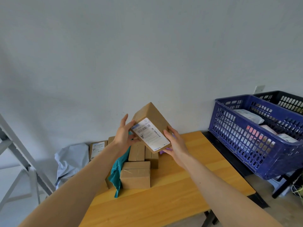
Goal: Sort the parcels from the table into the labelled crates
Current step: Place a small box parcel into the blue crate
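Nearest the lens, two bare forearms are stretched forward over the wooden table (pixel 188 185), on which the unsorted parcels are heaped at the far left.

To the right, just off the table's end, a blue crate (pixel 242 145) is set on a dark stand, with several packets already lying inside. A black crate (pixel 288 100) is placed directly behind it. No crate labels can be made out from this angle.

On the table, a pile of brown boxes (pixel 136 177) is stacked beside a teal bag (pixel 116 176) and a pale mailer (pixel 72 159).

Above that pile, one brown parcel (pixel 154 122) is held tilted in the air, clear of the table. Its upper left end is gripped by the left hand (pixel 123 136), and its lower right edge is clasped by the right hand (pixel 176 145).

A white shipping label (pixel 150 136) is turned toward the camera, so the reading step is judged to be in hand. The label should be kept square to the eyes and uncovered by fingers until the destination is read. Only then should the parcel be passed to one hand and carried right.
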`<action>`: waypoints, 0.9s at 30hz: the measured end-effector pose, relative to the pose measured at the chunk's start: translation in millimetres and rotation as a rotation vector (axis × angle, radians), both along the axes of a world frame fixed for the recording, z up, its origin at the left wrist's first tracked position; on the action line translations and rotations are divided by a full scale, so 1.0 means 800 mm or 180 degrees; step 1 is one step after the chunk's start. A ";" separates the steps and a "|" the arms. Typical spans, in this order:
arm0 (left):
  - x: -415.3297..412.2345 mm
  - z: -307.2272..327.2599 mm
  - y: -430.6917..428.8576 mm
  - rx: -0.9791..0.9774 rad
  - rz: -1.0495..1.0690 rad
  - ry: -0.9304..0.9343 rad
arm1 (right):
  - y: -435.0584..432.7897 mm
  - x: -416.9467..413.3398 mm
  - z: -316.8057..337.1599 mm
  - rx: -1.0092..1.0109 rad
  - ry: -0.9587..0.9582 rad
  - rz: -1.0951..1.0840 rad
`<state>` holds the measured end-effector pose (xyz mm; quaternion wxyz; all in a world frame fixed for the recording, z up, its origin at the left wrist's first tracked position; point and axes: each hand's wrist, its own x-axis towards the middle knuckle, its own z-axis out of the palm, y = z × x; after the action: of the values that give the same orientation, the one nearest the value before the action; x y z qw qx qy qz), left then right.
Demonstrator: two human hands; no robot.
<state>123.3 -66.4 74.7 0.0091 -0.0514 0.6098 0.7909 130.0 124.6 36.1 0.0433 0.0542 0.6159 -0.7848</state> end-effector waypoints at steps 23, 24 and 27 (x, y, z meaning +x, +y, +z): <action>-0.006 -0.022 0.000 -0.0699 -0.0591 -0.0087 | -0.002 -0.007 0.016 0.0874 0.0703 0.0343; -0.007 -0.023 0.000 -0.0796 -0.0558 -0.0061 | -0.003 -0.008 0.016 0.0889 0.0706 0.0366; -0.008 -0.024 -0.001 -0.0932 -0.0498 0.0037 | -0.003 -0.010 0.018 0.0961 0.0689 0.0368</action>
<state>116.6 -67.5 55.4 0.0595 0.0000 0.7207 0.6907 122.2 122.5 50.3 0.0131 -0.0600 0.7297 -0.6810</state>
